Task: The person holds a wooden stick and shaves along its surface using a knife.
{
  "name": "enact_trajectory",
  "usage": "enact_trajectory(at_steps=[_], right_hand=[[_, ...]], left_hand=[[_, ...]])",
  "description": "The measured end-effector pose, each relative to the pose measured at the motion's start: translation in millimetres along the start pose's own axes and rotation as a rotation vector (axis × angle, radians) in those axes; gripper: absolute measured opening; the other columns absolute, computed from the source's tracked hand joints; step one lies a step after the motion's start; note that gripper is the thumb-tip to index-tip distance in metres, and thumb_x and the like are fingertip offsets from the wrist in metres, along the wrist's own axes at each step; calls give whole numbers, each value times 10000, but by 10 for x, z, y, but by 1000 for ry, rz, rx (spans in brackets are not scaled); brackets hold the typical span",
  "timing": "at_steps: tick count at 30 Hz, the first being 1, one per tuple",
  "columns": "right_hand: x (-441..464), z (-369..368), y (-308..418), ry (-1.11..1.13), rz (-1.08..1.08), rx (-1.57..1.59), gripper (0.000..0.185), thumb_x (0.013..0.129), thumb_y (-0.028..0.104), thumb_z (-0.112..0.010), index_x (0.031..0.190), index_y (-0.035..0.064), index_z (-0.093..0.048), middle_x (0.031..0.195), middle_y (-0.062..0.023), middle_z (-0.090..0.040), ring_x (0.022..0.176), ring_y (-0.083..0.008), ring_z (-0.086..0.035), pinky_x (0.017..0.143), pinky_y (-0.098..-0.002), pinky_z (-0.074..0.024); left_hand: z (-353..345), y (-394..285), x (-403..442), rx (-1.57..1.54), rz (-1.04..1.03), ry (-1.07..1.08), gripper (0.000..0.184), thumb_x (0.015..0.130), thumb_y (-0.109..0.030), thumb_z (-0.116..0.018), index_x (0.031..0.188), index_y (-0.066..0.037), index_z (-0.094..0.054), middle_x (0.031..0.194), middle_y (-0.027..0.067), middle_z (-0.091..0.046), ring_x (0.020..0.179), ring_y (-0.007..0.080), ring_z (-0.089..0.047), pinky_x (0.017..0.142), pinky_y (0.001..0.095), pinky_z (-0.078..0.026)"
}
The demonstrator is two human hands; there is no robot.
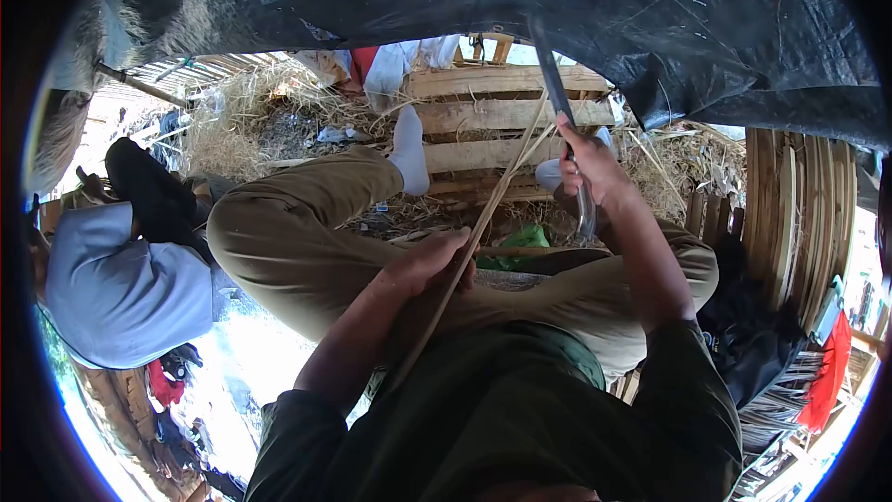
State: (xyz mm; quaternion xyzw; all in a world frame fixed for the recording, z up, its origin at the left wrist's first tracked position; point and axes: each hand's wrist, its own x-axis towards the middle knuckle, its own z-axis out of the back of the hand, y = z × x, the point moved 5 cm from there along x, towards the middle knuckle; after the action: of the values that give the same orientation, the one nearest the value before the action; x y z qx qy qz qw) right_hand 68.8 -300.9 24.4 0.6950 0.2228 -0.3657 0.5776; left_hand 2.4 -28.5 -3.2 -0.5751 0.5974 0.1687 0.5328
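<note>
My left hand point(429, 258) is closed around thin pale strips of split wood or bamboo point(502, 184). The strips run on a slant from near my chest, past my lap, to beside the blade. My right hand point(595, 167) grips a machete point(555, 79) by its handle, thumb toward the blade. The long dark blade points up and away from me. Its edge lies close to the far end of the strips; I cannot tell whether they touch. My bent legs in brown trousers point(288, 214) are spread on either side.
Wooden planks point(474, 118) and scattered straw or shavings point(246, 135) lie ahead. A black plastic sheet point(706, 19) hangs overhead. Upright wooden slats point(790, 214) stand at right, near a red cloth point(827, 376). Another person in a light shirt point(130, 284) sits at left. A green bag point(527, 240) lies between my legs.
</note>
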Motion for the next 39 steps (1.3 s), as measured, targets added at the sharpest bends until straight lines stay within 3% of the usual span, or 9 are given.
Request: enact_trajectory(at_steps=[3, 6, 10, 13, 17, 24, 30, 36, 39], right_hand=[[293, 168, -23, -62, 58, -46, 558, 864, 601, -631, 732, 92, -444, 522, 30, -381, 363, -99, -364, 367, -286, -332], [398, 244, -102, -84, 154, -218, 594, 874, 629, -593, 647, 103, -436, 513, 12, -416, 357, -104, -385, 373, -292, -360], [468, 241, -352, 33, -18, -78, 631, 876, 729, -468, 728, 115, -468, 605, 5, -463, 444, -94, -431, 397, -264, -360], [652, 175, -518, 97, 43, -181, 641, 867, 751, -453, 774, 118, -483, 651, 1, -480, 481, -94, -441, 412, -255, -361], [886, 69, -618, 207, 111, -357, 648, 865, 737, -482, 655, 124, -464, 571, 19, -443, 459, -97, -437, 413, -260, -362], [997, -212, -341, 144, 166, -635, 730, 866, 735, -480, 568, 70, -446, 499, -23, -462, 383, -140, -496, 357, -292, -404], [1068, -254, -379, 76, 103, -581, 764, 861, 750, -464, 559, 48, -474, 476, -25, -461, 376, -154, -493, 378, -302, -419], [915, -368, -175, -45, 328, -785, 782, 865, 738, -471, 582, 13, -540, 485, -54, -494, 437, -175, -560, 402, -342, -445], [879, -470, -44, 33, 293, -779, 755, 877, 699, -499, 568, 11, -538, 482, -49, -495, 436, -173, -571, 397, -341, -449]], left_hand=[[-44, -83, 79, 148, -201, -93, 453, 1040, -416, -322, 946, -32, -545, 660, 66, -559, 502, 176, -581, 483, 324, -501], [47, -29, 210, 217, -166, -180, 436, 1040, -414, -329, 927, -45, -532, 600, 40, -514, 429, 152, -529, 405, 297, -453], [89, -53, 243, 202, -154, -180, 426, 1039, -403, -301, 937, -52, -519, 559, 23, -488, 387, 149, -490, 386, 303, -440], [141, -53, 312, 215, -151, -178, 431, 1036, -394, -280, 937, -53, -523, 555, 23, -485, 390, 151, -489, 386, 305, -436], [109, -143, 292, 239, -121, -180, 396, 1019, -367, -299, 950, -52, -529, 554, 30, -488, 387, 159, -488, 380, 315, -423], [244, -160, 384, 206, -189, -197, 265, 984, -276, -321, 920, -76, -483, 525, 5, -429, 361, 129, -423, 338, 283, -365], [265, -198, 343, 90, -189, -233, 317, 974, -289, -361, 921, -38, -548, 551, 32, -495, 360, 137, -450, 350, 304, -376], [304, -196, 354, 57, -137, -278, 308, 958, -275, -365, 906, -32, -548, 541, 28, -484, 353, 124, -437, 335, 290, -365], [299, -206, 310, 9, -160, -268, 311, 948, -272, -371, 907, -23, -553, 534, 29, -483, 345, 127, -434, 326, 293, -363]])
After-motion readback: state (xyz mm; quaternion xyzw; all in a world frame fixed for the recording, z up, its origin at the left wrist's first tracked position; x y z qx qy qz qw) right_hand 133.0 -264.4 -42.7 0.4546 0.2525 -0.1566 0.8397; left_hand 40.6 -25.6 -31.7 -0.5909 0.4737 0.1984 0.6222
